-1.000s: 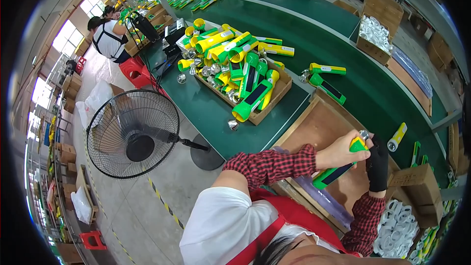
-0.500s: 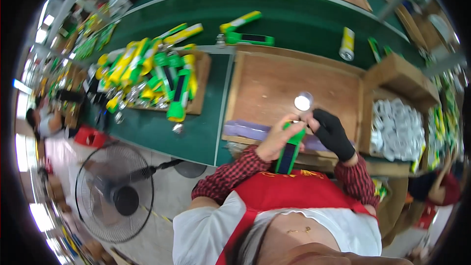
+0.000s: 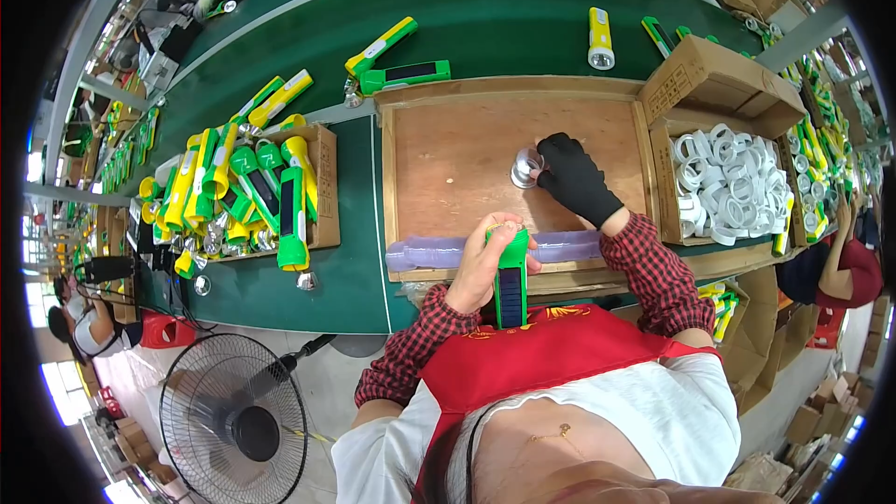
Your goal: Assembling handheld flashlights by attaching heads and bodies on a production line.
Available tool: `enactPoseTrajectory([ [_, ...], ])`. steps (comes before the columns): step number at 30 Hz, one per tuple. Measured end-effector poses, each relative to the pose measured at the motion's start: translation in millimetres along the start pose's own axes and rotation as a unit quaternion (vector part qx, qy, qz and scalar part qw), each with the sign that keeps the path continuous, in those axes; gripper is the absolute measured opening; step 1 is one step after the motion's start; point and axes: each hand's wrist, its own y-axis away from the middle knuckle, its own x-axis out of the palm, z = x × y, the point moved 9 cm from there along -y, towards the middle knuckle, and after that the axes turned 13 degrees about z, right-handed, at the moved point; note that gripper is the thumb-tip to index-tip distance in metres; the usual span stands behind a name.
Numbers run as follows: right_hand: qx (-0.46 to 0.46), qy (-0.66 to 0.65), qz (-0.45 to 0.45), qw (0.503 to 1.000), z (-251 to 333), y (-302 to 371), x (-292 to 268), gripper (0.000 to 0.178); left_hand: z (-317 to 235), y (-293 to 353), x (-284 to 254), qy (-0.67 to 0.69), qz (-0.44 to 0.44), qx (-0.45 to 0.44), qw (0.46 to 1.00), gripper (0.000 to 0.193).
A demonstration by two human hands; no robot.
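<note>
My left hand [image 3: 489, 261] is closed around a green flashlight body [image 3: 511, 287], which has a dark solar panel and is held upright near my apron. My right hand [image 3: 576, 177], in a black fingerless glove, reaches over the wooden tray [image 3: 448, 145]. Its bare fingertips are closed on the edge of a round silver reflector [image 3: 524, 170] low over the tray floor. Whether the reflector still touches the wood I cannot tell. A purple padded roll [image 3: 425, 253] lies along the tray's near edge, just behind my left hand.
At left, a carton [image 3: 326, 189] is heaped with green and yellow flashlights. A box of white plastic rings [image 3: 733, 177] stands at right. Beyond the tray lie a yellow flashlight [image 3: 600, 37] and a green flashlight [image 3: 406, 75]. A black fan [image 3: 233, 411] stands at lower left.
My right hand has left the flashlight body and moved forward to the silver reflector on the tray. My left hand keeps the flashlight body. The whole view has shifted.
</note>
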Motion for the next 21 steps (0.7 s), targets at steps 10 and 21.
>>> enactPoseTrajectory([
  [10, -0.055, -0.317, 0.132, 0.938, 85.5, 69.3, -40.7, 0.028, 1.3, -15.6, 28.0, -0.008, 0.066, -0.011, 0.998, 0.032],
  [21, 0.450, 0.320, -0.065, 0.831, -145.9, 137.8, -153.4, 0.031, 24.2, -16.1, 31.5, 0.044, 0.098, -0.096, 0.990, 0.028],
])
